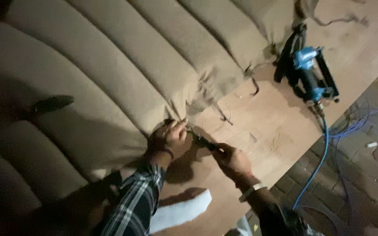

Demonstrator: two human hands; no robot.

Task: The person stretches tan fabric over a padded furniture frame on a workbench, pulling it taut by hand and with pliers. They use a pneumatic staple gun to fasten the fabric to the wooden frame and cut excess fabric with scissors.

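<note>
**Trimming fabric at the edge of a padded panel**

The tan upholstery fabric (110,83) covers a channelled, padded panel lying on a plywood board (267,126), which serves as the counter. At the near lower edge of the padding, the fabric is gathered into loose folds where it meets the bare wood. The left hand (168,139) pinches that fabric edge, its grip clenched on the cloth and pulling it taut. The right hand (232,161) is closed around a dark, slim tool (204,142) whose tip touches the fabric just beside the left fingers; the picture is too dim to tell whether it is scissors or a knife.

Judging by how things lie, most of the panel is already covered and its channels formed, while the edge along the board still looks ragged, with loose threads and scraps (224,114) near the folds, so the finishing of this border seems only part done.

Further out, a blue pneumatic staple gun (309,76) rests on the board, well apart from the hands, its blue air hose (322,153) trailing down over the brick floor (372,175). A white strip of padding (182,212) lies near the left sleeve.
</note>
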